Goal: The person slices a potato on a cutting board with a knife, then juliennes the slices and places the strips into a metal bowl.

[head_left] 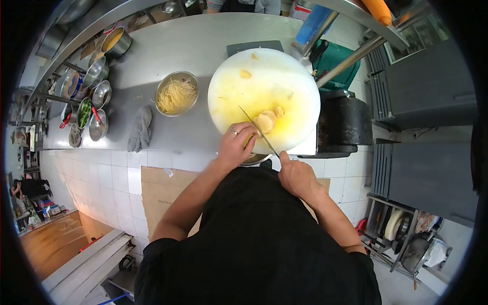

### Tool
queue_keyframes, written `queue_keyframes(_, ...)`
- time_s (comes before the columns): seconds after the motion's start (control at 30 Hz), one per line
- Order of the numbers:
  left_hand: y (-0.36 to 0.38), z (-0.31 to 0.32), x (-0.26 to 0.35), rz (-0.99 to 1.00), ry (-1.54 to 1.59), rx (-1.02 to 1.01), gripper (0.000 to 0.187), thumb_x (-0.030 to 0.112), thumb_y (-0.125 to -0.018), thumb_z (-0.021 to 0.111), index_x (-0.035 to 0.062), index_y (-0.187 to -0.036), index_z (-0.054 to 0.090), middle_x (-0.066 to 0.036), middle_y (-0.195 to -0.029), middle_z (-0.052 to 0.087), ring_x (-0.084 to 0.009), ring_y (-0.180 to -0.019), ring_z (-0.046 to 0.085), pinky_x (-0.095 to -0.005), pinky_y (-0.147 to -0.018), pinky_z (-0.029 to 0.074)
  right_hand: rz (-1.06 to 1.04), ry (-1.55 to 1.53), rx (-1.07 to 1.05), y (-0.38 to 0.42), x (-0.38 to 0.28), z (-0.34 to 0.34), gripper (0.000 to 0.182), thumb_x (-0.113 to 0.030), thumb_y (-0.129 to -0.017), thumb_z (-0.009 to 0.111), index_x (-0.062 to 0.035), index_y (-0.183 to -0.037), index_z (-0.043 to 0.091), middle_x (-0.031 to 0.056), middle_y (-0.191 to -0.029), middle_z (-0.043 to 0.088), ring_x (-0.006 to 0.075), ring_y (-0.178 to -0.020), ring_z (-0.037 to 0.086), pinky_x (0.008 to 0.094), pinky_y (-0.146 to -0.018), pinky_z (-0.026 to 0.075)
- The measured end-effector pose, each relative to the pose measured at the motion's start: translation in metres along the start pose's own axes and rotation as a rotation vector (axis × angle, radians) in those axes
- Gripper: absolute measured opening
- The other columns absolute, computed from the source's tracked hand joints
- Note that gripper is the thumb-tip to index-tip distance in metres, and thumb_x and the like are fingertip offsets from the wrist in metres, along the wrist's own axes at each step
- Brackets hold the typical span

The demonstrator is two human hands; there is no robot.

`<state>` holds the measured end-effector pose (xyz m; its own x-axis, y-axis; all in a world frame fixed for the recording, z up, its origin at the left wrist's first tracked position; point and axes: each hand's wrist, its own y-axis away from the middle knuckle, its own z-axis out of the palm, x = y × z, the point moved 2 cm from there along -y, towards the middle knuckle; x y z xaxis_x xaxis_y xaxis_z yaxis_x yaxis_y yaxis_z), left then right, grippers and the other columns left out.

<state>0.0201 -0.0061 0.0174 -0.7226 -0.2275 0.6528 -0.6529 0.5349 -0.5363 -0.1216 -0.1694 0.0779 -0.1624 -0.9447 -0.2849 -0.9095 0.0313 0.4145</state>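
Observation:
My right hand (296, 175) is closed round the handle of a kitchen knife (266, 140). Its blade slants up and left across a round white cutting board (229, 71) stained yellow. Just left of the blade, my left hand (238, 145), with a ring on one finger, presses its bent fingers on a pale yellow piece that looks like ginger, mostly hidden beneath them. Right of the blade lies a small pile of pale slices (266, 122). One more slice (245, 74) lies near the board's far side.
A steel bowl of pale yellow shreds (176, 96) and a grey cloth (140, 129) lie left of the board on the steel table (152, 46). Several metal bowls and pots line the left edge. A metal post (351, 63) rises at right. Across the table stands another person (244, 5).

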Motion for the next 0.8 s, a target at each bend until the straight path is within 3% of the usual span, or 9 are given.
queue_keyframes(0.47,-0.001,0.000,-0.004,-0.071,0.052,0.030,0.010,0.001,-0.089,0.074,0.0033,-0.098,0.072,-0.012,-0.098,0.070,-0.0316,-0.090,0.069,-0.0398,-0.078,0.055,-0.088,0.028,0.114,0.019,-0.002,-0.020,0.026,-0.010,-0.090,0.063,0.0061,-0.109,0.054,0.0229,-0.067,0.069,0.0398,-0.062,0.071,0.0497,-0.058,0.058)
queue_keyframes(0.8,-0.006,0.001,0.001,-0.168,0.061,0.023,0.013,0.005,-0.087,0.073,0.0067,-0.100,0.073,-0.011,-0.105,0.065,-0.0317,-0.096,0.066,-0.0413,-0.079,0.055,-0.036,-0.031,0.045,0.004,0.004,-0.013,0.024,-0.010,-0.090,0.063,0.0044,-0.107,0.054,0.0257,-0.071,0.069,0.0439,-0.068,0.071,0.0543,-0.064,0.058)
